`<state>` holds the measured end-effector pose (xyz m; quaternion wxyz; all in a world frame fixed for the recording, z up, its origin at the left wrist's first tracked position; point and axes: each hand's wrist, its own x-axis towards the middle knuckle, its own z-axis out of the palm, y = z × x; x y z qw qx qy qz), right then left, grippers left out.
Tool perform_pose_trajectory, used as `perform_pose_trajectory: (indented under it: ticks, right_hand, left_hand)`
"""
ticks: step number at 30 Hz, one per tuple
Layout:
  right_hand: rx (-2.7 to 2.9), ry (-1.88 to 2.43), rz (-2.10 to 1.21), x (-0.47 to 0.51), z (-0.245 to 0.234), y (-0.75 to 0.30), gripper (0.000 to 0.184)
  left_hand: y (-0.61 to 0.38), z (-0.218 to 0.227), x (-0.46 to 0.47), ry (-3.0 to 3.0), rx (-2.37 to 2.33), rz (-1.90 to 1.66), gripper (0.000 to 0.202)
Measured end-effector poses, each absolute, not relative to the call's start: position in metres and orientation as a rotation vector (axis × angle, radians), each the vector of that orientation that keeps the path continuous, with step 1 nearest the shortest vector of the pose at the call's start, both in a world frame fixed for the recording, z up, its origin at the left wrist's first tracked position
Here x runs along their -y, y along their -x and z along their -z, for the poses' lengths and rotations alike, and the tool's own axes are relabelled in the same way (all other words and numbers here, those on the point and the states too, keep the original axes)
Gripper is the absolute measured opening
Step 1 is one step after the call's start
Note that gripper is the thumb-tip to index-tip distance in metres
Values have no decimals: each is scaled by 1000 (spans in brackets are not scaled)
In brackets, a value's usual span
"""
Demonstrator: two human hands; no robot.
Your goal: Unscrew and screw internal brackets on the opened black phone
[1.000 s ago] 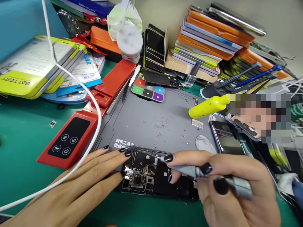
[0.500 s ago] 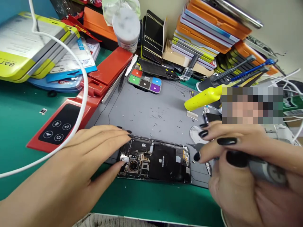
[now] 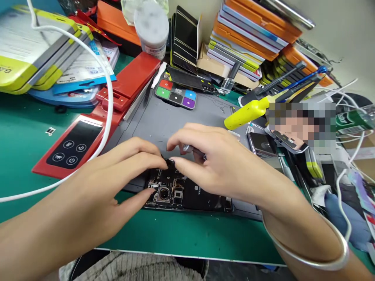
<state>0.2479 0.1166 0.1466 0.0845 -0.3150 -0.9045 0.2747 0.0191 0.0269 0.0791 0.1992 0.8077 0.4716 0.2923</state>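
1. Locate the phone (image 3: 205,199). It lies with its inside parts exposed on the near edge of the grey mat (image 3: 134,128), close to the near edge of the green surface (image 3: 175,234).
2. Steady the phone with the left hand (image 3: 99,183). Its fingers reach the far left corner of the phone and its thumb lies just beside the camera (image 3: 164,193). Light, even pressure should serve best; pressing on the camera or bare parts would risk harm.
3. Work at the far edge with the right hand (image 3: 216,160). Its thumb and forefinger come down there, just beside the left fingertips. Small, slow finger movements seem advisable, with neither hand blocking the other.
4. Manage the screwdriver (image 3: 197,152). It lies tucked among the curled right fingers, over the far edge. Its end should be turned away from the bare parts, since a slip could scratch them.
5. Check the left grip: moderately wide, thumb and fingers parted across the left end of the phone. Whether the fingertips pinch a small part cannot be told.
6. Check the right grip: closed around the screwdriver, with a narrow gap between thumb and forefinger. Anything small between those two tips is hidden.
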Motion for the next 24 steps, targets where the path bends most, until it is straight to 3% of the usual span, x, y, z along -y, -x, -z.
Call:
perform_pose_trajectory:
  ticks: [4,8,24]
  right_hand:
    - [2783,893,-1006,-125,-147,-240,15]
    - [2781,949,-1029,-129,-145,-233,2]
    - [2665,887,-1421,-137,-137,-227,19]
  left_hand:
    - [-13,-74,-27,-2233,-1311,-871,18]
    - [-9,-73,-29,-2195,-1319,-854,28]
    - [-5,-83,-45,-2357,-1348,-746,15]
